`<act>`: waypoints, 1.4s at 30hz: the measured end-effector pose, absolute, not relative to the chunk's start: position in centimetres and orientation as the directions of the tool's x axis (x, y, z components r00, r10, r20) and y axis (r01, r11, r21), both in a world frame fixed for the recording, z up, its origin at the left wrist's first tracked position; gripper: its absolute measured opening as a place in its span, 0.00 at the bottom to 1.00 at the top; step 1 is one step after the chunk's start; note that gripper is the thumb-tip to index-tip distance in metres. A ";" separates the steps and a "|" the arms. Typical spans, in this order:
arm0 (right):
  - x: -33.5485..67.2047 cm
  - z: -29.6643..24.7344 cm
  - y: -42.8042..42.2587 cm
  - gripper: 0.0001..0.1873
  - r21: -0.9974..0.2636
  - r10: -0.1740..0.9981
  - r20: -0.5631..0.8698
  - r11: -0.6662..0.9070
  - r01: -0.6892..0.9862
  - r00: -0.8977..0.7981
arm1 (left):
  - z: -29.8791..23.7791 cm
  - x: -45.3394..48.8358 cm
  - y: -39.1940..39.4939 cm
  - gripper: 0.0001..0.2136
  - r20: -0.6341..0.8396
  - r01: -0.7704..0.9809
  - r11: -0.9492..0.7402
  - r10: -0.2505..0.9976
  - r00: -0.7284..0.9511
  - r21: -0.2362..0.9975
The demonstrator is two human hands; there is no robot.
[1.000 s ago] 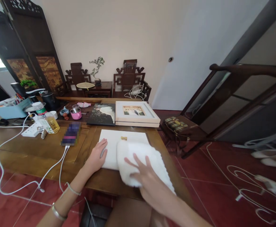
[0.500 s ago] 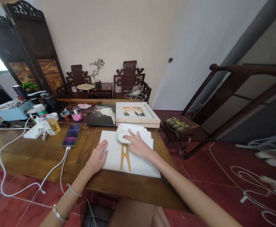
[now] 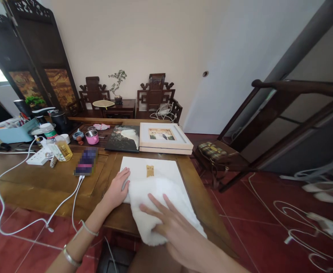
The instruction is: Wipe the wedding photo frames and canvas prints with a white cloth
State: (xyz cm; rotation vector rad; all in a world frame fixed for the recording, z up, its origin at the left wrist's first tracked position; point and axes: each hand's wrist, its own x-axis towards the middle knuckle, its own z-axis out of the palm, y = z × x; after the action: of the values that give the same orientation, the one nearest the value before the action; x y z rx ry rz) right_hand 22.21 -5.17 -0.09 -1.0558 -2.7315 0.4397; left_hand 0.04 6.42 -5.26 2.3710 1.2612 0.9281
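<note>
A white flat panel [image 3: 166,165] lies on the wooden table, close to its front edge. Only the top of a tan piece [image 3: 150,171] on the panel shows; the towel covers the rest. My left hand [image 3: 119,189] rests flat on the panel's left edge, fingers stretched out. With spread fingers, my right hand [image 3: 172,223] presses on a fluffy white towel [image 3: 143,193], its thumb side tucked against the cloth. The towel lies over the near part of the panel and hangs past its front edge.
Behind the panel lie a framed picture [image 3: 166,148] and a dark picture [image 3: 120,138]. To the left are a phone [image 3: 86,162] with white cables, an oil-coloured bottle [image 3: 62,149], a power strip [image 3: 38,156] and a pink cup [image 3: 92,138]. A chair [image 3: 226,153] stands right.
My right hand has drawn the towel from the panel's far side toward me, over its near edge. The tan piece's lower part is now covered. My left hand stays in place.
</note>
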 end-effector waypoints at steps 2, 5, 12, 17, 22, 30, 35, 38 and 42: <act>23.2 -0.3 -4.3 0.27 -0.343 0.688 0.099 0.702 0.624 -0.719 | -5.3 0.1 6.4 0.18 0.395 0.635 -0.563 0.826 0.403 0.529; 24.4 -0.8 -1.0 0.29 -0.351 0.746 0.157 0.654 0.670 -0.647 | -5.2 0.1 6.3 0.18 0.377 0.646 -0.547 0.837 0.397 0.533; 21.5 -0.5 7.7 0.30 -0.267 0.884 0.084 0.465 0.844 -0.460 | -5.1 0.1 6.3 0.18 0.373 0.637 -0.544 0.839 0.397 0.546; 17.8 -0.3 7.5 0.28 -0.231 0.868 0.118 0.497 0.837 -0.483 | -5.0 0.1 6.4 0.18 0.385 0.614 -0.544 0.839 0.385 0.572; 18.6 -0.5 1.3 0.26 -0.232 0.800 0.040 0.590 0.773 -0.598 | -5.0 0.1 6.4 0.18 0.380 0.621 -0.547 0.837 0.394 0.561; 21.8 0.8 -4.3 0.26 -0.392 0.687 0.011 0.671 0.629 -0.727 | -5.4 -0.2 6.5 0.19 0.384 0.603 -0.560 0.829 0.407 0.568; 22.1 0.6 2.5 0.28 -0.317 0.809 0.021 0.563 0.763 -0.588 | -5.2 0.0 6.5 0.18 0.392 0.583 -0.533 0.846 0.361 0.613; 20.5 0.4 6.2 0.29 -0.235 0.878 0.027 0.470 0.851 -0.478 | -4.5 0.0 6.1 0.18 0.380 0.535 -0.508 0.861 0.337 0.675; 17.6 0.1 7.2 0.30 -0.197 0.902 0.054 0.430 0.881 -0.428 | -3.4 -0.1 5.6 0.20 0.389 0.434 -0.486 0.872 0.296 0.759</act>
State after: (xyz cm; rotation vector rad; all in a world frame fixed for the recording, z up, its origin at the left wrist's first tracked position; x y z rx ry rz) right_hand 17.61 7.25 0.09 -1.5871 -2.5253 0.2085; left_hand -0.10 5.60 -3.43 2.0468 1.1604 1.1017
